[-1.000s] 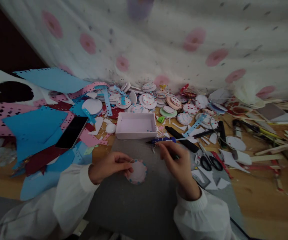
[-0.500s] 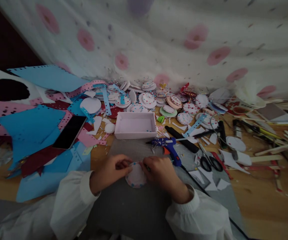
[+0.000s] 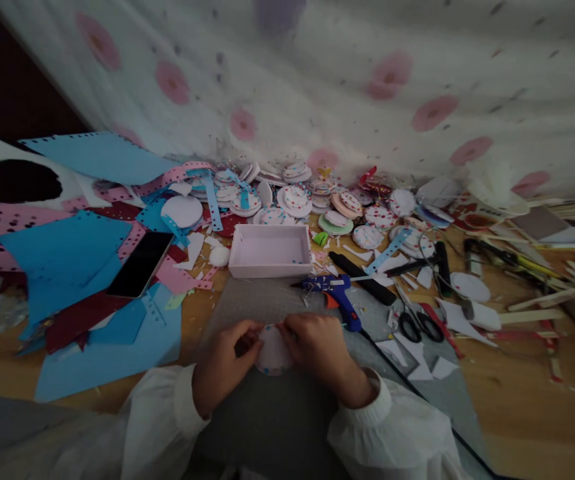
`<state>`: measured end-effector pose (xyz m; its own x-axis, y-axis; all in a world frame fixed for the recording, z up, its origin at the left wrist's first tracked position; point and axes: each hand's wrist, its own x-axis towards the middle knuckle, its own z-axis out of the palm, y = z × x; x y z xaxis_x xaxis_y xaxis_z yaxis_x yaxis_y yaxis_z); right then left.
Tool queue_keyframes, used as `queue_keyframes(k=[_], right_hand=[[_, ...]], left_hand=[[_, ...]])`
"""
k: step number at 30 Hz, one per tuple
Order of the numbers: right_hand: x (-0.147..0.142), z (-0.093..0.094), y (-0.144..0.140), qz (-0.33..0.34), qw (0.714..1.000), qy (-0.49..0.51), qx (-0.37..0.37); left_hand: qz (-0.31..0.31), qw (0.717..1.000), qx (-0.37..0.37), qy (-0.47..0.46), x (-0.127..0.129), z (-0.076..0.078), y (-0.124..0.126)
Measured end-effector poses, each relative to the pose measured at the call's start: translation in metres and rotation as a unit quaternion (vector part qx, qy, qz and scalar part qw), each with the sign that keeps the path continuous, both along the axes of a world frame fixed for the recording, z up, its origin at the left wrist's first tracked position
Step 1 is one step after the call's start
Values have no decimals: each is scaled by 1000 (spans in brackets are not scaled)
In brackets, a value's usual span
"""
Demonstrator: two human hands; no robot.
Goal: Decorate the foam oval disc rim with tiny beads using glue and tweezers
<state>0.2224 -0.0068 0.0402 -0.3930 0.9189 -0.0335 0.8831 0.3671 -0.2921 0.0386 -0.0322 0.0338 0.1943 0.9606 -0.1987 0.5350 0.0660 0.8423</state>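
Observation:
A small round white paper disc (image 3: 273,353) with blue and reddish dots along its rim is held over the grey mat (image 3: 247,300). My left hand (image 3: 232,360) pinches its left edge between thumb and fingers. On the other side, my right hand (image 3: 317,347) has its fingers closed at the disc's upper right edge. The fingertips partly cover the rim. Just beyond the hands stands a shallow white box (image 3: 270,272) with a few tiny blue dots inside. Right of it lies a blue glue gun (image 3: 340,297).
Black-handled scissors (image 3: 420,327) and paper scraps (image 3: 417,360) lie on the right, past the glue gun's cord. To the left are a phone (image 3: 140,265) and blue paper sheets (image 3: 67,247). Dotted discs (image 3: 294,200) are piled along the curtain (image 3: 297,80); wooden sticks (image 3: 537,313) lie far right.
My left hand has shifted slightly right and down, its wrist now nearer me. The right hand's fingers have moved a little along the disc's top edge. The disc has barely moved.

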Motion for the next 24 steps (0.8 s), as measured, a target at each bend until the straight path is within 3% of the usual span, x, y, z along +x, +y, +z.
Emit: queue_keyframes(k=[4,7,10,14,21,24], right_hand=[[10,9,3,-52,995,84,-1],[17,12,4,-105,976,186,28],[18,11,3,-57,968,237,64],[10,6,0,15,976,194,100],[3,6,-2,23,984,142,106],[3,6,-2,34,987,119,101]], left_hand=[[11,1000,22,13,-7,7,12],[26,998,47,32,-10,12,19],[12,997,69,45,-11,16,23],[-14,993,102,61,-12,19,24],[-118,974,172,86,-7,11,26],[-135,968,190,89,-1,3,28]])
